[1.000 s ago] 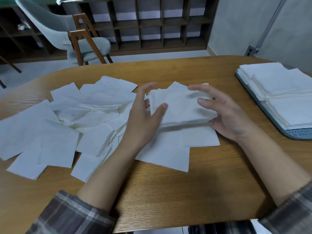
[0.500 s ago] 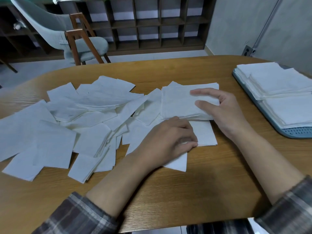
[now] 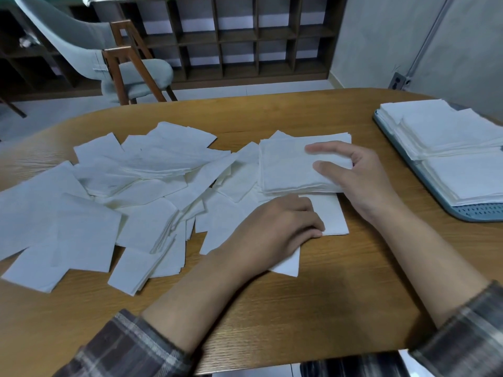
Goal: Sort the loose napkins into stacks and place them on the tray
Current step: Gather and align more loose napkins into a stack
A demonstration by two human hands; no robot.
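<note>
A: Where's the stack [image 3: 288, 170]?
B: Mid worktop [image 3: 340, 289], lying flat on a few of the loose napkins [image 3: 109, 202], edges roughly squared. Well apart from the tray [image 3: 487, 214].
A: Right hand [image 3: 364, 183]?
B: On the stack's right side. Two digits are out fairly straight, flat on the top sheet, not curled round anything visible. The other fingers are hidden behind it.
A: Left hand [image 3: 280, 229]?
B: Just in front of the stack, knuckles up, fingers curled down onto a single napkin [image 3: 333, 216] that pokes out from under the stack. Tips are at its near edge. Pinching or only pressing, can't tell, the hand covers it.
A: Rest of the napkins?
B: Spread over the left half of the worktop, overlapping at all angles, some in small fanned bunches.
A: Tray?
B: Far right, blue-grey, partly out of shot. Sorted piles [image 3: 449, 137] lie on it side by side, approx. three visible.
A: Bkgd?
B: Chair [image 3: 130, 72] w/ wooden legs beyond the worktop, cubby shelves [image 3: 245, 36] along the wall. Plaid sleeves [image 3: 122, 346] at btm edge.
</note>
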